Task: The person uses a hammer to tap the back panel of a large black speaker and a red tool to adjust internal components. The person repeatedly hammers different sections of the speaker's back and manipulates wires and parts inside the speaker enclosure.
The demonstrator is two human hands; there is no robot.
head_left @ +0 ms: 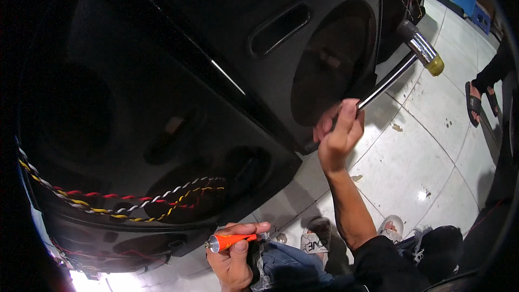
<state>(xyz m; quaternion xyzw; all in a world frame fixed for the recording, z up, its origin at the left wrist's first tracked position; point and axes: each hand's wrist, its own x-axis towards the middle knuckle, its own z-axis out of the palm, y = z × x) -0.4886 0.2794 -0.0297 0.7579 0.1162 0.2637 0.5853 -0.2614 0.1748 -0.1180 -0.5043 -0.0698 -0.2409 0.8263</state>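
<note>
Mallet [403, 69]: was clasped by handle [378, 91] in right grip [341, 141], probably for control; held orange tube [232, 241] in left grip [232, 265], nozzle [208, 244] clear

Left head-worn fisheye looks down from above; fingers [348, 111] near, tiled floor [419, 135] farther off.

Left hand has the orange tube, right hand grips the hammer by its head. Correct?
Not quite: the right hand grips the hammer by its handle; the metal head sits at the free end, clear of the hand. The head-camera view shows it. The left hand does hold the orange tube.
</note>
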